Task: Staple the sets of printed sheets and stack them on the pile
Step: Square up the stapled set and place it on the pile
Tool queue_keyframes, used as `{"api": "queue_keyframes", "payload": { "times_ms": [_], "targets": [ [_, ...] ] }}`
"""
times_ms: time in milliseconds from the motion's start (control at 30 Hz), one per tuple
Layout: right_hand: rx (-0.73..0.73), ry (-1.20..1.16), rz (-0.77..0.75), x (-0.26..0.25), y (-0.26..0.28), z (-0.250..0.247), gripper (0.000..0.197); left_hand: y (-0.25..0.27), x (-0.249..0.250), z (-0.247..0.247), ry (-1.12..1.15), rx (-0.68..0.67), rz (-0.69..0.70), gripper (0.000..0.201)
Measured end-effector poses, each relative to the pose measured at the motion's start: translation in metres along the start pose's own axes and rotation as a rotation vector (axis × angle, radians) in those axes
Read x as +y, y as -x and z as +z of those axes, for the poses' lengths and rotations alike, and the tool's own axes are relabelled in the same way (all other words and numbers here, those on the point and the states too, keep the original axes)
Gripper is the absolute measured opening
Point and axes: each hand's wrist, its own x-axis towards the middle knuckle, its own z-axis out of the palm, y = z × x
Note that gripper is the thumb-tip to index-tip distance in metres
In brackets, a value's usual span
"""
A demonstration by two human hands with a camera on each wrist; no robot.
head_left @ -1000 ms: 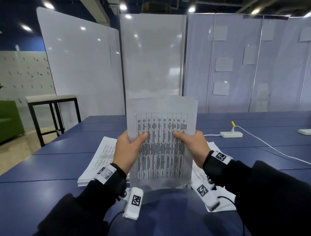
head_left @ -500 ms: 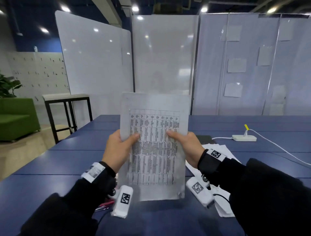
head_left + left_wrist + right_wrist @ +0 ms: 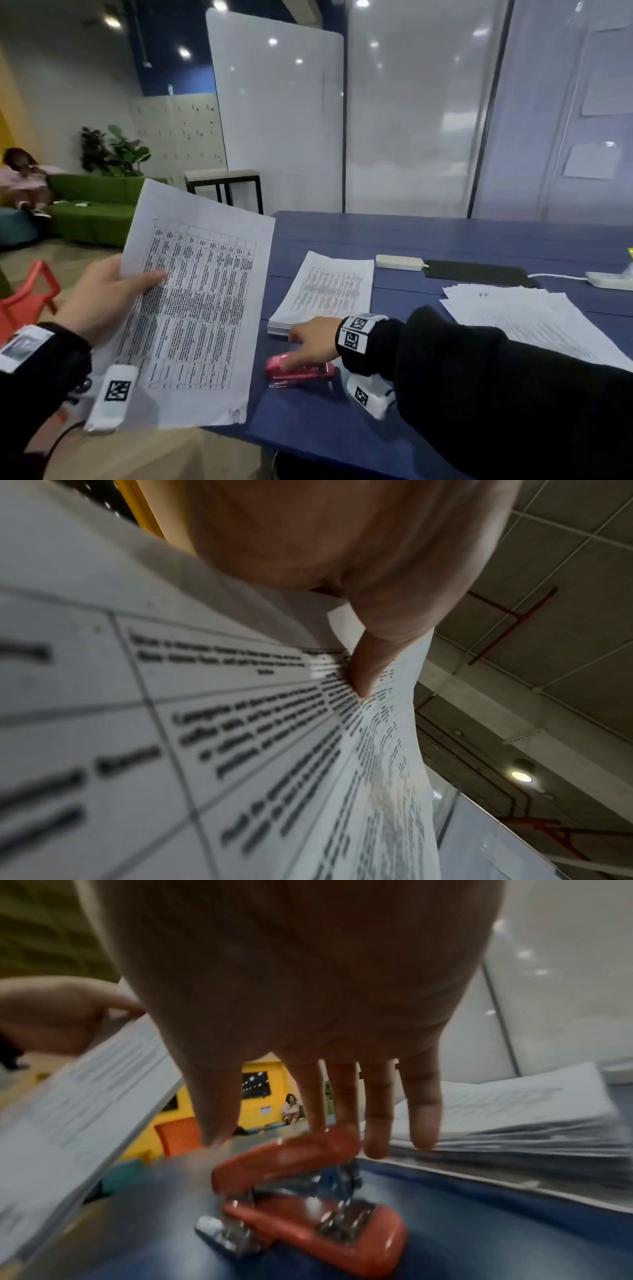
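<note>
Hands splitting the work: one keeping the papers up, one going for the stapler.

Left hand is pinching the set of printed sheets at its 9 o'clock edge, thumb on top, holding it tilted off the blue table; right hand is reaching with relaxed, spread fingers onto the pink stapler, nothing gripped. At the stapler's 12 o'clock is lying the pile. Sheets look light, floppy and prone to fanning, so pinching close to the corner being stapled seems wise.

The table print on the held sheets is too blurred to read.
</note>
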Motion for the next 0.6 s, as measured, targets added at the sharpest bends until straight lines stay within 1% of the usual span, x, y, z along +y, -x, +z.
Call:
{"api": "queue_keyframes", "payload": {
  "times_ms": [33,100,167,233,267,300,333,367,400,433,467,500,533,600],
  "targets": [
    [-0.004,0.047,-0.023,-0.004,-0.006,0.009,0.074,0.002,-0.005,-0.004,-0.016,0.004,-0.018,0.015],
    [0.037,0.099,-0.067,-0.008,-0.007,0.021,0.057,0.006,-0.012,-0.008,-0.031,-0.006,-0.054,0.015],
    [0.064,0.038,-0.059,-0.003,-0.005,0.026,0.045,0.007,-0.015,-0.006,-0.019,-0.034,-0.072,0.015],
    [0.074,-0.115,-0.011,0.012,0.001,0.026,0.044,0.01,-0.01,0.002,-0.029,-0.087,-0.058,0.016],
    [0.094,-0.249,0.037,0.023,0.007,0.024,0.044,0.011,-0.007,0.008,-0.025,-0.122,-0.061,0.016],
    [0.125,-0.449,0.089,0.034,0.016,0.021,0.043,0.01,-0.006,0.015,-0.008,-0.157,-0.074,0.016],
    [0.177,-0.702,0.143,0.043,0.028,0.015,0.041,0.01,-0.004,0.023,0.014,-0.202,-0.088,0.017],
    [0.251,-0.969,0.18,0.056,0.038,0.01,0.039,0.01,-0.002,0.033,0.039,-0.254,-0.093,0.019],
    [0.353,-1.193,0.219,0.067,0.052,0.002,0.034,0.01,0.002,0.044,0.059,-0.306,-0.087,0.023],
    [0.479,-1.359,0.256,0.08,0.065,-0.01,0.026,0.01,0.006,0.056,0.071,-0.348,-0.075,0.033],
    [0.617,-1.447,0.308,0.091,0.079,-0.023,0.019,0.008,0.011,0.069,0.063,-0.386,-0.056,0.049],
    [0.737,-1.473,0.372,0.105,0.091,-0.035,0.015,0.006,0.016,0.082,0.027,-0.426,-0.024,0.061],
    [0.83,-1.48,0.439,0.117,0.102,-0.046,0.013,0.006,0.023,0.097,-0.025,-0.47,0.031,0.057],
    [0.97,-1.559,0.515,0.139,0.123,-0.064,0.015,0.007,0.038,0.127,-0.11,-0.548,0.13,0.024]
  ]
}}
